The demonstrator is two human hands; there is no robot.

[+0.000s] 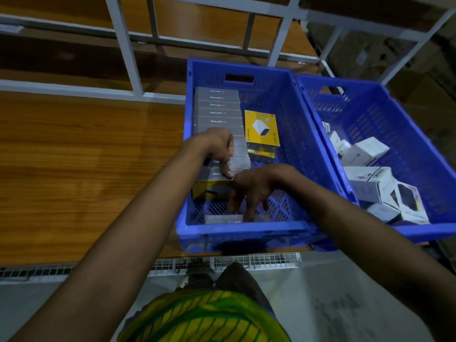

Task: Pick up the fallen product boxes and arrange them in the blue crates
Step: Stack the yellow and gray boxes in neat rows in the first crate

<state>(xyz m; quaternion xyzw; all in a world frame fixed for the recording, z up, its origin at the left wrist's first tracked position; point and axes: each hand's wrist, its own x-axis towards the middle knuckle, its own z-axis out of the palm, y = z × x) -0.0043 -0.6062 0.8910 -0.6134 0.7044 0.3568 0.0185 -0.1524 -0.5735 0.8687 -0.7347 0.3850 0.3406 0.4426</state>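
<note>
Head view: the left hand (218,149) presses one straight index finger on the near end of the row of grey boxes (217,114) in the left crate (246,229). The right hand (251,188) hangs with fingers (232,206) apart, tips touching a loose box (219,219) lying flat beneath them, not gripped. Just beyond them stands a yellow box (261,130). Likely risks: lifting the index lets the row topple into the gap, and a shallow fingertip pinch drops the box.

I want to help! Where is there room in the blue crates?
Left crate: bare floor between the yellow box and its right wall. Right crate: bare at the far end. Crowded: the grey box row along the left wall, and the white boxes at the right crate's near end.
</note>
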